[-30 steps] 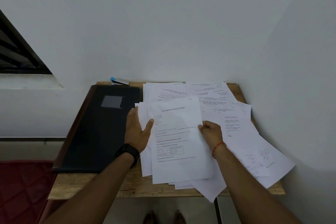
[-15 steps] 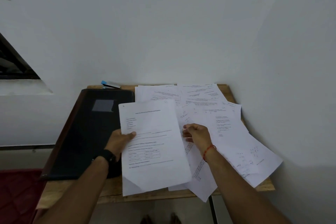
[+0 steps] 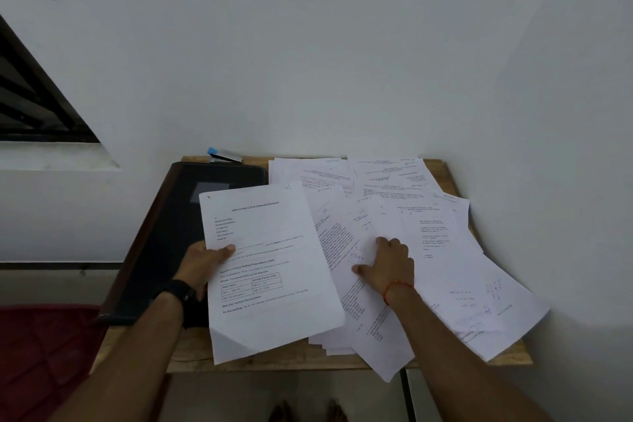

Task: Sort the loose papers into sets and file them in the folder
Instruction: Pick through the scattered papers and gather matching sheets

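Observation:
My left hand (image 3: pixel 202 262) grips the left edge of a printed sheet with a table on it (image 3: pixel 270 271), thumb on top, holding it over the closed black folder (image 3: pixel 164 236) and the table's front. A second sheet seems to lie under it. To its right, my right hand (image 3: pixel 388 267) rests on the spread of loose papers (image 3: pixel 442 250), fingers bent down onto a sheet. The papers fan out over the right half of the wooden table (image 3: pixel 442 166), and some overhang its front edge.
A blue and white stapler (image 3: pixel 224 155) lies at the back of the table, behind the folder. White walls stand close behind and to the right. A red cushion (image 3: pixel 44 349) sits low at the left. A dark window opening (image 3: pixel 37 103) is at the far left.
My left hand lifted the printed sheet off the pile and carried it left over the folder. My right hand let go of that sheet and moved right onto the spread papers.

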